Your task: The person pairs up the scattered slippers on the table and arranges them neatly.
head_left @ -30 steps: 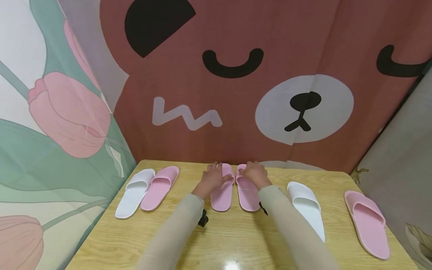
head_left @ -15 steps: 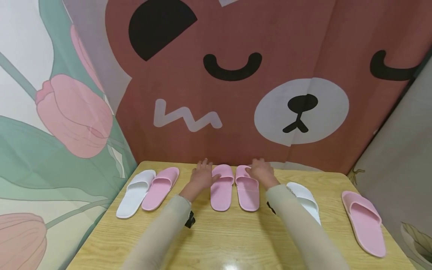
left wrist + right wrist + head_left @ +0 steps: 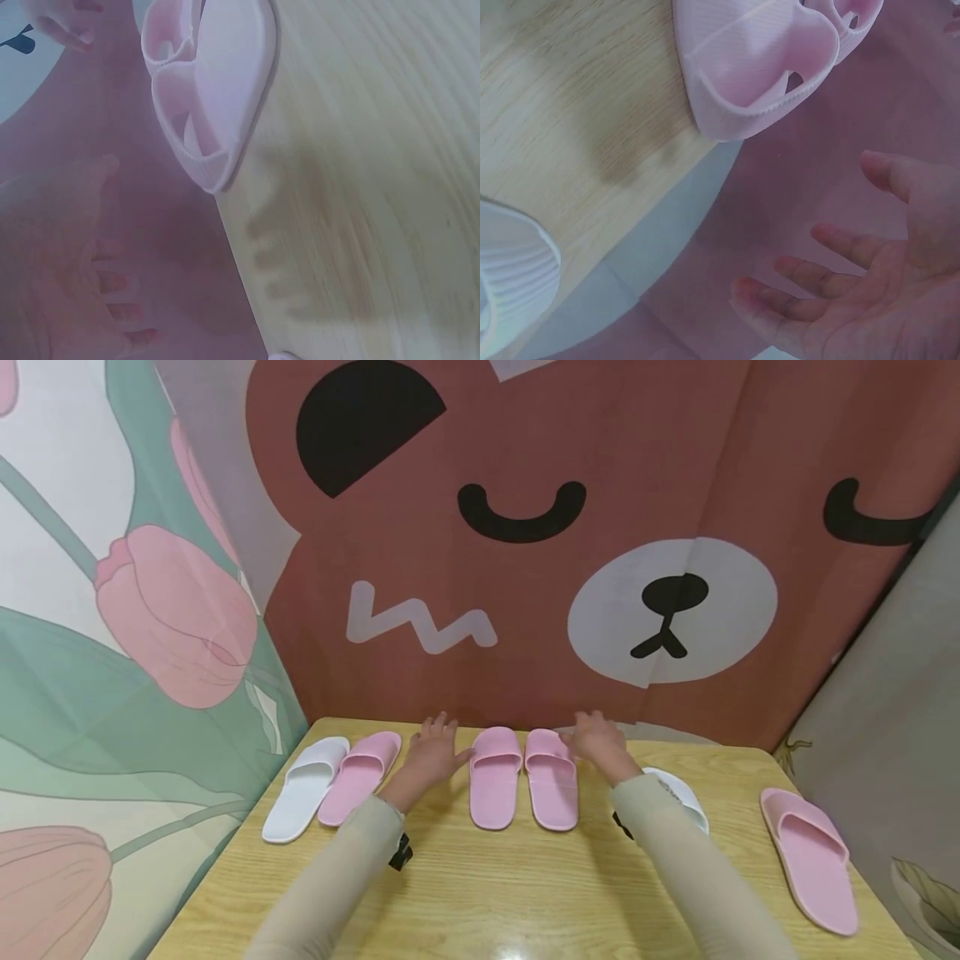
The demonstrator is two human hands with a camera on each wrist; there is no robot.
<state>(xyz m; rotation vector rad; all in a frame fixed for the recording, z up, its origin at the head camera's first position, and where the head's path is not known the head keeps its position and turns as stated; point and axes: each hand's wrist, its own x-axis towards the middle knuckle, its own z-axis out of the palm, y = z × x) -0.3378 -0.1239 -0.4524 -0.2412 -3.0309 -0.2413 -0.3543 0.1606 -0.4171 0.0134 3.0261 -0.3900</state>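
Two pink slippers stand side by side at the back middle of the table, toes toward the wall: a left one (image 3: 493, 789) and a right one (image 3: 553, 789). My left hand (image 3: 429, 753) is spread just left of the pair, its thumb tip near the left slipper's strap in the head view. On the other side my right hand (image 3: 600, 745) hovers beside the right slipper's toe, fingers extended. Both wrist views show the left palm (image 3: 52, 262) and the right palm (image 3: 877, 292) with nothing in them, apart from the slippers.
On the left of the wooden table (image 3: 480, 893) lie a white slipper (image 3: 300, 797) and a pink slipper (image 3: 356, 785), touching. A white slipper (image 3: 686, 797), partly hidden by my right sleeve, and another pink slipper (image 3: 813, 860) lie right. A bear-print curtain (image 3: 525, 677) hangs behind.
Both hands have come off the middle pink slippers and moved outward, the left hand to the left, the right hand to the right. The slippers stay in place.
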